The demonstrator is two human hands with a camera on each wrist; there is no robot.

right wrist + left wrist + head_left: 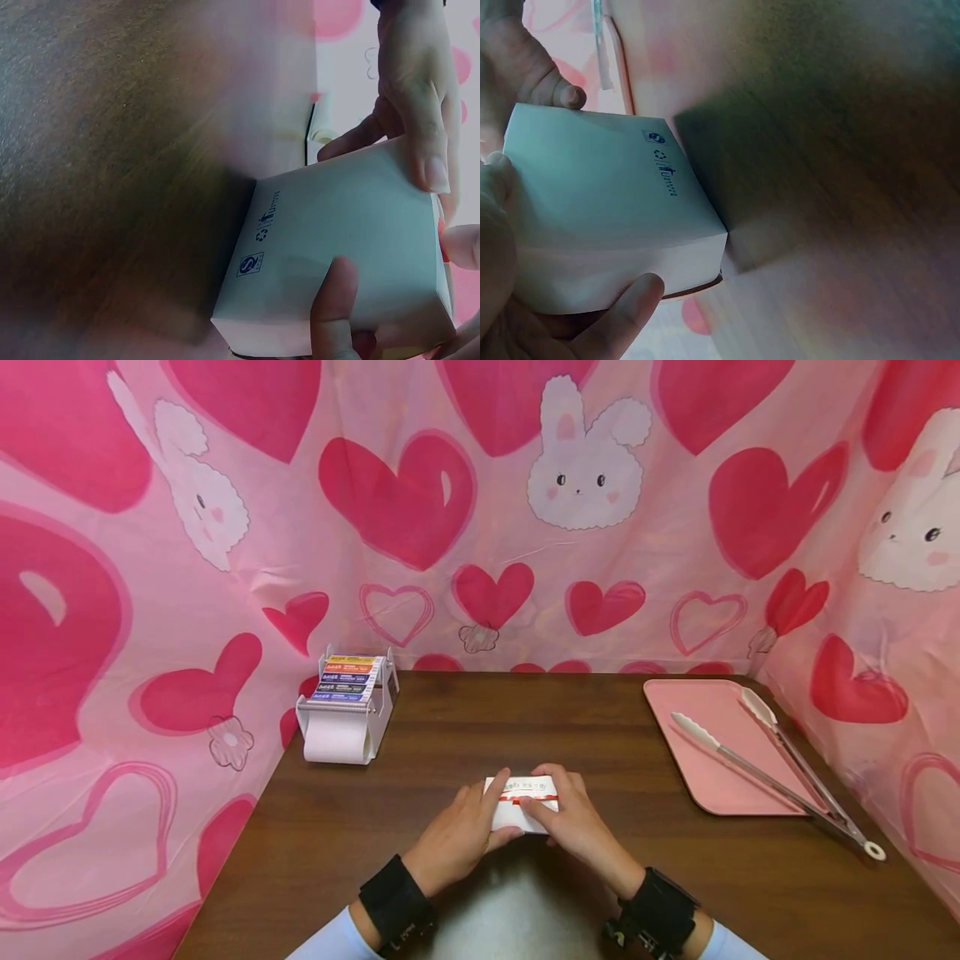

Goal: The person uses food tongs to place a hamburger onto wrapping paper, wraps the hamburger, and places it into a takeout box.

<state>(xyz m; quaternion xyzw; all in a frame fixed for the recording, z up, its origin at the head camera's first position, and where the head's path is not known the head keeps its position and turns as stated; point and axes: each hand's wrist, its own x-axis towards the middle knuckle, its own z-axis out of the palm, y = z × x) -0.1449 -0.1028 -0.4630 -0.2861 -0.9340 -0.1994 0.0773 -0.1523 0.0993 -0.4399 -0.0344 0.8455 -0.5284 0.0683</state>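
A small white box (pixel 525 817) with a red strip across its top and faint printing sits in front of me on the brown table. My left hand (pixel 457 827) grips its left side, thumb at the near edge and fingers over the top. From the right, my right hand (pixel 581 822) holds the opposite side, its thumb lying across the top by the red strip. Small dark printed marks show on the side face of the box (pixel 615 180) in the left wrist view. The right wrist view shows fingertips (pixel 335 289) pressed against that same face.
A label dispenser (pixel 382 714) with colourful labels on top and a white roll stands at the back left. On the right lies a pink tray (pixel 697 777), with metal tongs (pixel 772 783) across it, their joined end past its near edge. Heart-patterned cloth (pixel 502 535) surrounds the table.
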